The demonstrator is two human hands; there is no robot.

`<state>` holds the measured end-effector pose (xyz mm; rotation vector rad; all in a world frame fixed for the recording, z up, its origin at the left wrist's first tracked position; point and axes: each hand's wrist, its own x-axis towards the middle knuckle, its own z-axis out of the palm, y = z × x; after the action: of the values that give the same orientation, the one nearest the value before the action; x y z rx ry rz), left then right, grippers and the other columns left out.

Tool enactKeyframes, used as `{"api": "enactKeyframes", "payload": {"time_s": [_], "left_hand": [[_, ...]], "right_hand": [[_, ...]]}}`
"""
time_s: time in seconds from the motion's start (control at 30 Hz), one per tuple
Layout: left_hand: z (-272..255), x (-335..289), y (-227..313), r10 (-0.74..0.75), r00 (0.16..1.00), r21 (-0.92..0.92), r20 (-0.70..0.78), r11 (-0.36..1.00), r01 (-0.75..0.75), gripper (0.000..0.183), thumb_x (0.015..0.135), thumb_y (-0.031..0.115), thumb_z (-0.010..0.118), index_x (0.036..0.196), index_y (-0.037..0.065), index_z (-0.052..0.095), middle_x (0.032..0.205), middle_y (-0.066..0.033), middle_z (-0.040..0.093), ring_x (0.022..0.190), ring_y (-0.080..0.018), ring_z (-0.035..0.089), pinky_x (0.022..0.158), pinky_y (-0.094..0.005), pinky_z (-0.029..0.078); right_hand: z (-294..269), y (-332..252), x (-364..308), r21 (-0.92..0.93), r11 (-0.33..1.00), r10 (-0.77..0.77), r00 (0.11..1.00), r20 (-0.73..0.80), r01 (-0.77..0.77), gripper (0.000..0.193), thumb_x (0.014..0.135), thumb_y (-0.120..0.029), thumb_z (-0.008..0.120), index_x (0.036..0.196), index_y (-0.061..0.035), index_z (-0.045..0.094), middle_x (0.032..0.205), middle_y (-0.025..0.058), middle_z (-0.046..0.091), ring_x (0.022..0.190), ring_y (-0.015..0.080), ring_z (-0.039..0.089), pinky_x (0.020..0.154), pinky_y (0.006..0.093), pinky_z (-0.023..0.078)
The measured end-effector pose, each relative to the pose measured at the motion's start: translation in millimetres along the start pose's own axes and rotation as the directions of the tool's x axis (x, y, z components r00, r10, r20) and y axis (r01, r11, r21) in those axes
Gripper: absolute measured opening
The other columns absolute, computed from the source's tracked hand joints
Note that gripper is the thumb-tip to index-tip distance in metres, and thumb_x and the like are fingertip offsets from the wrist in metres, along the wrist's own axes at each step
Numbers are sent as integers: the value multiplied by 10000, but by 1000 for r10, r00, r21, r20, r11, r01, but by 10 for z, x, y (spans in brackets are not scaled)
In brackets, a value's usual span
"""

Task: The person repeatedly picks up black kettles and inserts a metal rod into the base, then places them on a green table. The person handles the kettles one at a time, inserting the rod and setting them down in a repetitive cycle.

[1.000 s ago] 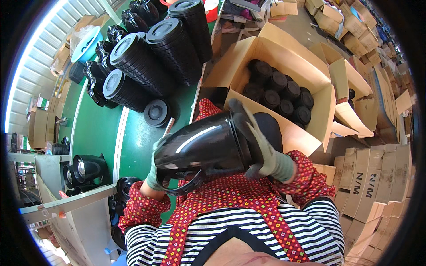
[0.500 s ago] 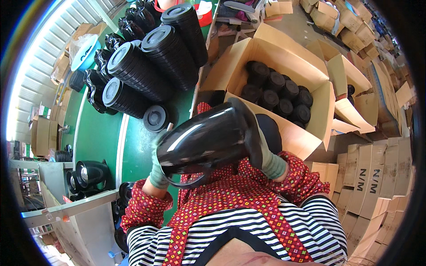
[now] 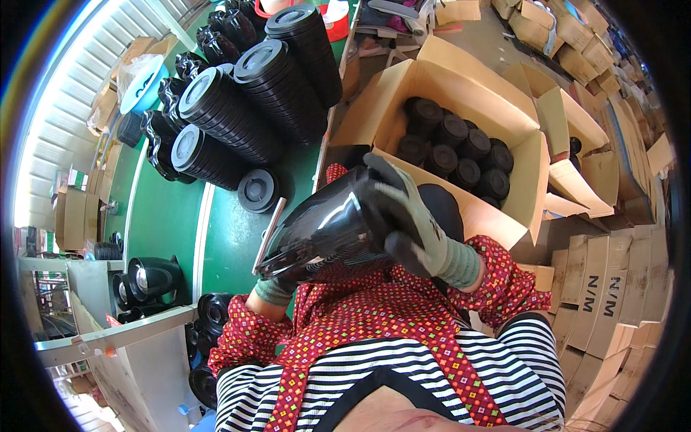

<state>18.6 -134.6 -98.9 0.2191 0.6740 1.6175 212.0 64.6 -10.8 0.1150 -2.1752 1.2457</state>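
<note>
A glossy black tapered plastic vessel (image 3: 324, 227) lies tilted across the front of my body, between both gloved hands. My right hand (image 3: 425, 227), in a grey-green glove with black fingertips, grips its right end, with the thumb below and the fingers over the top. My left hand (image 3: 277, 286) holds the lower left end; its fingers are mostly hidden by the vessel. Just beyond that end, a thin pale rod (image 3: 269, 236) shows against the green table; I cannot tell whether it is held. A black round lid (image 3: 258, 190) lies on the table nearby.
Tall stacks of black lids (image 3: 230, 119) stand on the green table (image 3: 227, 237), with glossy black pieces behind. An open carton (image 3: 461, 209) at the right holds several black cylindrical items (image 3: 466, 173). Flat cartons (image 3: 597, 288) are stacked at the lower right. A light-blue basin (image 3: 142, 85) sits far left.
The vessel has turned and its left end has dropped. My right hand has come round its right end, showing more of the glove's back. My left hand has shifted lower, and more of the rod shows.
</note>
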Motion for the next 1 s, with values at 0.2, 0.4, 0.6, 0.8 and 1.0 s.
{"api": "enactKeyframes", "payload": {"time_s": [0.2, 0.4, 0.6, 0.8, 1.0], "left_hand": [[-375, -27, 244, 439, 897, 581, -43, 742, -335, 488, 1002, 295, 698, 1360, -26, 611, 1217, -151, 731, 1077, -272, 723, 1030, -414, 573], [16, 127, 331, 511, 820, 609, -258, 745, -273, 227, 973, 125, 611, 1117, -12, 721, 1061, -98, 728, 956, -207, 709, 880, -328, 567], [261, 145, -169, 793, 477, 925, 380, -327, -193, 447, 721, 84, 822, 1144, -1, 706, 1037, -170, 642, 953, -361, 672, 863, -412, 547], [133, -366, -585, 169, 768, 769, 618, -331, -546, 699, 785, 224, 792, 1412, -15, 597, 1358, -238, 560, 1242, -442, 587, 1052, -499, 499], [-190, -659, 87, 551, 801, 893, 234, -448, 48, 1063, 682, 153, 922, 1591, 20, 386, 1466, -269, 520, 1376, -465, 503, 1161, -489, 438]], "right_hand": [[197, 164, -45, 530, 813, 405, 888, -217, -241, 509, 1145, -333, 445, 1558, -35, 434, 1520, 105, 515, 1399, 209, 501, 1189, 321, 368], [180, 652, -361, 687, 615, 617, 778, -113, -387, 449, 1178, -272, 336, 1533, -29, 463, 1459, 81, 580, 1348, 181, 548, 1197, 336, 399], [-364, 1299, -662, -237, 964, 109, 991, -74, -124, 482, 1122, -227, 494, 1528, 33, 480, 1412, 52, 596, 1197, 122, 581, 1037, 286, 482], [70, 1246, -315, 635, 532, 840, 446, -311, -560, 360, 1067, -277, 649, 1045, 63, 766, 946, 57, 759, 823, 125, 682, 772, 290, 558], [28, 1555, -658, 649, 617, 577, 817, 13, -446, 240, 1050, -131, 641, 1092, 70, 766, 1013, 132, 796, 888, 175, 748, 827, 303, 590]]}}
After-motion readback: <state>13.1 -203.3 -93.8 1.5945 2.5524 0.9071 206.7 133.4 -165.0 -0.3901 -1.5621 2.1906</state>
